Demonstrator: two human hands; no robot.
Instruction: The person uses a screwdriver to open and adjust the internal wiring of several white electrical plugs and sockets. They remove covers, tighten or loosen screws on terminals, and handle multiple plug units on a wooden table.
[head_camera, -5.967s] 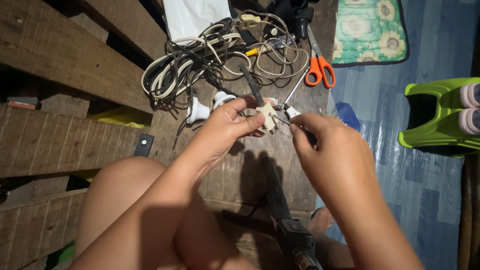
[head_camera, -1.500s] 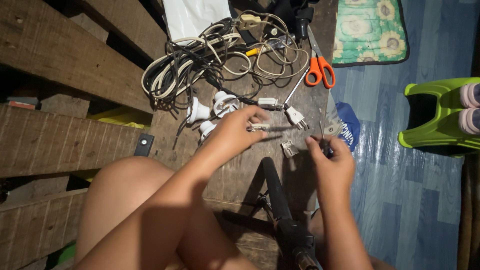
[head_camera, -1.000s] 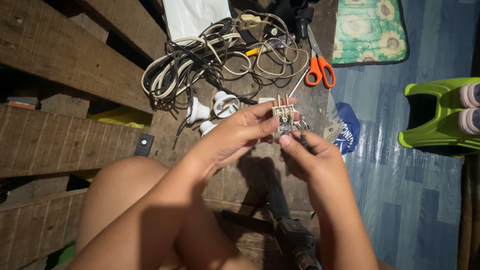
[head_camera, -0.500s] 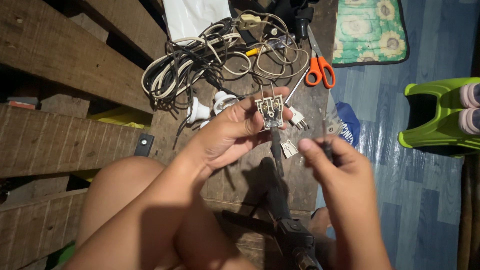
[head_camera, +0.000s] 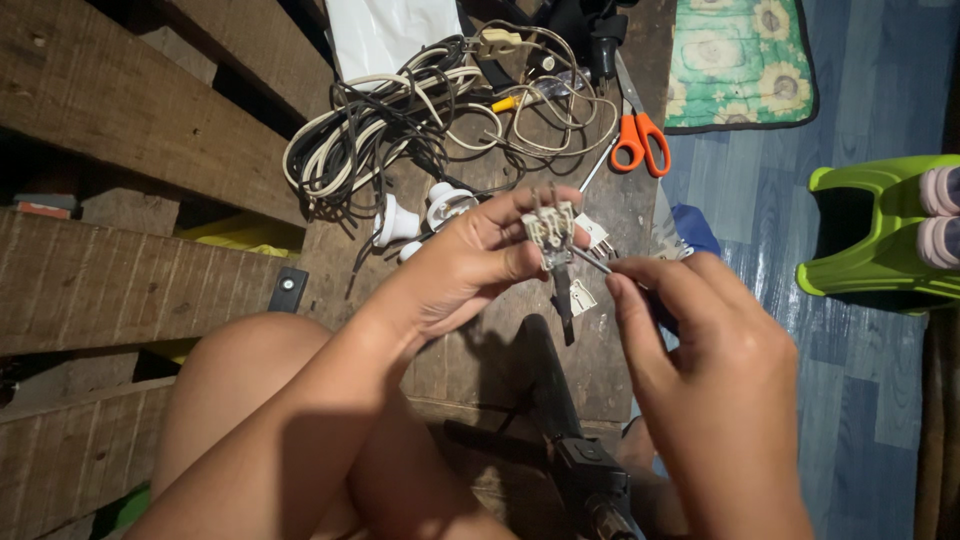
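The left hand (head_camera: 470, 265) holds a small white plug part (head_camera: 551, 229) between thumb and fingers, raised above the wooden floor (head_camera: 480, 350), with its metal pieces turned upward. A short dark cord (head_camera: 563, 300) hangs down from the part. The right hand (head_camera: 715, 370) is closed around a thin screwdriver (head_camera: 592, 260) (only the metal shaft shows, the handle is hidden in the fist), and the tip touches the lower side of the part. Both hands are close together, near the middle of the view.

On the floor behind the hands lies a tangle of black and white cables (head_camera: 400, 120). Orange scissors (head_camera: 638, 125) lie to the right of the cables. Two white sockets (head_camera: 420, 215) lie just beside the left hand's fingers. Farther right there is a green mat (head_camera: 738, 60) with flowers and a green plastic stool (head_camera: 880, 235) on the blue floor.
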